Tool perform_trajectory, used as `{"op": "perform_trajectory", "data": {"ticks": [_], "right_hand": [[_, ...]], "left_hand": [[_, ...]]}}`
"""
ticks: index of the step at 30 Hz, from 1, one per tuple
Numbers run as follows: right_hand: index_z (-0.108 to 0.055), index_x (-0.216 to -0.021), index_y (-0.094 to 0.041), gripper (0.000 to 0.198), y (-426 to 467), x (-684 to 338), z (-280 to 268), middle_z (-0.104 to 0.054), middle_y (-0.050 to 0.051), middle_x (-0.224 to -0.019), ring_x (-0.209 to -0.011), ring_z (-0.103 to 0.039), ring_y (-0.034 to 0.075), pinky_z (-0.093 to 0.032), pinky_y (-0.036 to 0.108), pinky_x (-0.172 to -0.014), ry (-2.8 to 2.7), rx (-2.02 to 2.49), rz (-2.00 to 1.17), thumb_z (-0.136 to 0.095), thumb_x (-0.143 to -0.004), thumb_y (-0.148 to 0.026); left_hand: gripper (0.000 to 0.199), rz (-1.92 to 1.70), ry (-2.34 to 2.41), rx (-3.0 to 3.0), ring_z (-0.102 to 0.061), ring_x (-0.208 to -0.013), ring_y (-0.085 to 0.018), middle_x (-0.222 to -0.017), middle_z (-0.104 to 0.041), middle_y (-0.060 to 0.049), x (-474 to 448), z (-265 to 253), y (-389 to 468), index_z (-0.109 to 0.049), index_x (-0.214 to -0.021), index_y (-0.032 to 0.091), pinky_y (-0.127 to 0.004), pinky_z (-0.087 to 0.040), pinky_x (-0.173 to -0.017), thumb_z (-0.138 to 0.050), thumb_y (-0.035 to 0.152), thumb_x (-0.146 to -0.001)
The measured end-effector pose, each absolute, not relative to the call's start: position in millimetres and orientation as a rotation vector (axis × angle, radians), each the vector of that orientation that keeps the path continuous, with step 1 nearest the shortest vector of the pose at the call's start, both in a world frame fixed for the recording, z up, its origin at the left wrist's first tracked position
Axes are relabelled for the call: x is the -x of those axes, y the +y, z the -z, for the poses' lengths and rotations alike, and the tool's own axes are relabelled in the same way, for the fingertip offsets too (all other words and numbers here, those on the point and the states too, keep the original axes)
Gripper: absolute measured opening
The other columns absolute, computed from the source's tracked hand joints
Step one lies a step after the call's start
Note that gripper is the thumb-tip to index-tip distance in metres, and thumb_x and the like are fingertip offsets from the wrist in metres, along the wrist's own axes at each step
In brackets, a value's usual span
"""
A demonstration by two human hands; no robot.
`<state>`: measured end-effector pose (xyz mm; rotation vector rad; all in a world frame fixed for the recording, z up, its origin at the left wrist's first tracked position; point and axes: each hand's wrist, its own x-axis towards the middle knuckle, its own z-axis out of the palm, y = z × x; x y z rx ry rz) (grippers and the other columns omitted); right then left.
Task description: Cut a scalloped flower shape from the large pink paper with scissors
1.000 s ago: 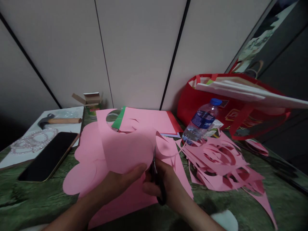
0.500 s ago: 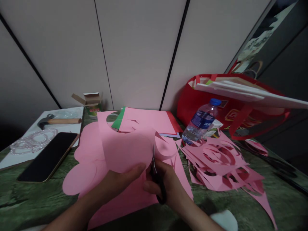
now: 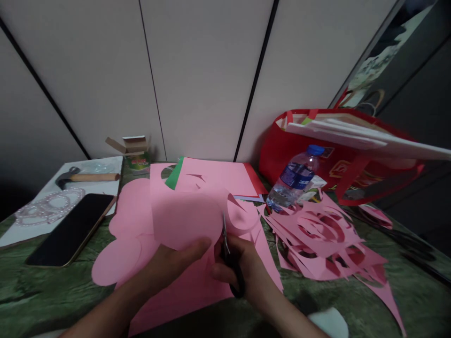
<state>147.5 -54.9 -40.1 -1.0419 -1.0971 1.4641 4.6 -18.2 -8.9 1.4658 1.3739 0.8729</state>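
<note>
My left hand [image 3: 185, 260] pinches the lower edge of a pink paper sheet [image 3: 186, 216], thumb on top and fingers hidden beneath. In my right hand [image 3: 243, 263] is a pair of scissors [image 3: 230, 263] with black handles. Their blades point away from me and meet the sheet's curved right edge, where a strip of paper curls off to the right. Under the sheet lie more pink papers [image 3: 197, 295], and rounded pink cut-outs [image 3: 116, 260] are piled to the left.
Pink paper scraps [image 3: 317, 234] heap up at the right, beside a water bottle [image 3: 296, 176] and a red bag [image 3: 352, 164]. A phone [image 3: 72, 230], hammer [image 3: 88, 177], bead strings [image 3: 49, 206] and a small open box [image 3: 137, 155] stand left. Coloured sheets [image 3: 218, 176] lie behind.
The sheet in my left hand has turned slightly, its upper left corner shifting right. The scissors have stayed nearly in place at its right edge.
</note>
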Motion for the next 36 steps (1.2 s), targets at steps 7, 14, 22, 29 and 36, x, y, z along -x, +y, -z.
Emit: {"op": "perform_trajectory", "data": {"ticks": [7, 14, 22, 29, 36], "right_hand": [[-0.049, -0.063, -0.017, 0.039, -53, -145, 46, -0.042, -0.008, -0.047, -0.044, -0.034, 0.007, -0.026, 0.021, -0.044, -1.037, 1.083, -1.485, -0.082, -0.047, -0.031], [-0.047, -0.059, -0.017, 0.039, -54, -144, 38, -0.039, -0.009, -0.044, -0.041, -0.035, 0.006, -0.027, 0.021, -0.042, -1.048, 1.115, -1.454, -0.08, -0.048, -0.036], [-0.047, -0.057, -0.017, 0.038, -53, -143, 39, -0.041, -0.008, -0.042, -0.037, -0.039, 0.007, -0.029, 0.02, -0.038, -1.056, 1.17, -1.426, -0.079, -0.048, -0.036], [-0.047, -0.057, -0.017, 0.037, -55, -142, 39, -0.045, -0.007, -0.043, -0.037, -0.043, 0.008, -0.032, 0.019, -0.038, -1.027, 1.152, -1.472, -0.078, -0.049, -0.033], [-0.05, -0.064, -0.017, 0.038, -55, -142, 43, -0.048, -0.006, -0.046, -0.04, -0.044, 0.009, -0.034, 0.021, -0.041, -1.043, 1.13, -1.514, -0.078, -0.049, -0.037]], "left_hand": [[0.026, -0.875, 1.409, -1.477, -0.058, -0.07, -0.022, -0.048, -0.057, 0.0, -5, 7, -18, -0.05, -0.04, 0.023, -0.031, -0.049, -0.065, -0.059, 0.034, -0.062], [0.025, -0.891, 1.359, -1.459, -0.056, -0.062, -0.019, -0.047, -0.052, 0.002, -6, 5, -18, -0.049, -0.041, 0.022, -0.029, -0.048, -0.058, -0.058, 0.032, -0.062], [0.021, -0.895, 1.319, -1.471, -0.048, -0.05, -0.013, -0.047, -0.048, 0.004, -5, 5, -15, -0.047, -0.043, 0.021, -0.025, -0.044, -0.047, -0.055, 0.026, -0.062], [0.02, -0.945, 1.288, -1.432, -0.055, -0.056, -0.016, -0.053, -0.055, 0.002, -3, 14, -13, -0.05, -0.051, 0.021, -0.025, -0.047, -0.051, -0.059, 0.031, -0.066], [0.023, -0.943, 1.441, -1.459, -0.062, -0.077, -0.025, -0.071, -0.068, -0.005, -10, 3, -23, -0.054, -0.065, 0.021, -0.032, -0.05, -0.067, -0.059, 0.044, -0.066]]}}
